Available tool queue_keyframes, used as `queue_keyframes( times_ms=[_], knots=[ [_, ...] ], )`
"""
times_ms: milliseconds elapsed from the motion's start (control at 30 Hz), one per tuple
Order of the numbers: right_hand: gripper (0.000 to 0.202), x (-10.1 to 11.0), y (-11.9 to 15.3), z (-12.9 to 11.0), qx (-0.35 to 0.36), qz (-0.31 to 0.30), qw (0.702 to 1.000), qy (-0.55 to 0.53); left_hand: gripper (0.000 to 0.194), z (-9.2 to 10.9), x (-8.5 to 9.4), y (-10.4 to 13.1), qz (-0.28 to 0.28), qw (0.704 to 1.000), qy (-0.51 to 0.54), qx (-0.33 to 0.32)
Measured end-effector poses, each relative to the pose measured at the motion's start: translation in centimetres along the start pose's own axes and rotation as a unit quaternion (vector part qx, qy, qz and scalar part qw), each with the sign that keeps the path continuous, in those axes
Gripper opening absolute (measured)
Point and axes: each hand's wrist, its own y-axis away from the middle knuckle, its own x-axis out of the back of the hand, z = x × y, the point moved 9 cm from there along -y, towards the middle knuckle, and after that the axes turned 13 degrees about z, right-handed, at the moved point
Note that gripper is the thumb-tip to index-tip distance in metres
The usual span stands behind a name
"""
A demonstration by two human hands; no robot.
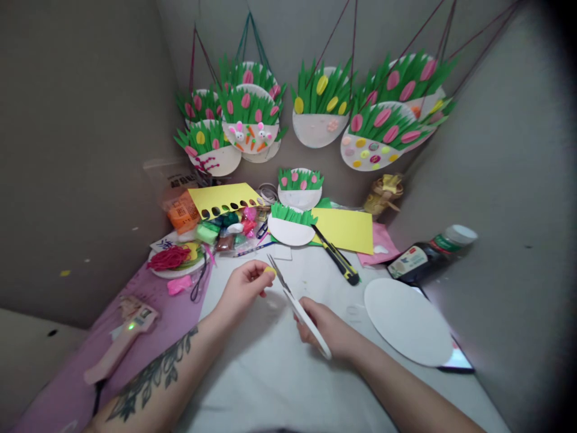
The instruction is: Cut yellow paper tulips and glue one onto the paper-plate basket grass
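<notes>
Between the thumb and fingers of my left hand is a small yellow paper piece. White-handled scissors are gripped in my right hand, their blades pointing up and left, close beside the yellow piece. The blades look nearly closed. Beyond my hands sits a white half-plate with green paper grass, and behind it another one with pink ovals. A yellow sheet with oval holes along its edge lies at the back left.
A cutter lies past the scissors, near a plain yellow sheet. At right are a white oval plate over a phone and a dark bottle. A glue gun and a plate of yarn are left.
</notes>
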Motion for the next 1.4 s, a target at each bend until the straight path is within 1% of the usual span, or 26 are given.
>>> queue_keyframes(
  times_ms=[367, 667, 800, 1200, 1400],
  knots=[
    [0.02, -0.27, -0.23, 0.36, -0.011, -0.003, 1.0, -0.002, 0.021, -0.25, -0.17, 0.07, -0.011, 1.0, 0.004, 0.01],
    [0.019, -0.27, -0.19, 0.32, 0.006, -0.001, 1.0, 0.0, 0.021, 0.11, -0.2, 0.16, -0.015, 1.0, 0.002, 0.008],
    [0.019, -0.27, -0.17, 0.27, -0.003, 0.001, 1.0, 0.001, 0.022, 0.22, -0.04, 0.12, -0.015, 1.0, -0.007, 0.003],
    [0.018, 0.01, -0.2, 0.24, 0.012, -0.009, 0.999, 0.03, 0.023, 0.58, 0.07, 0.24, -0.022, 1.0, -0.012, 0.004],
    [0.017, 0.25, -0.13, 0.06, 0.008, -0.003, 0.998, 0.055, 0.023, 0.49, 0.12, 0.21, -0.025, 1.0, -0.016, 0.005]
  ],
)
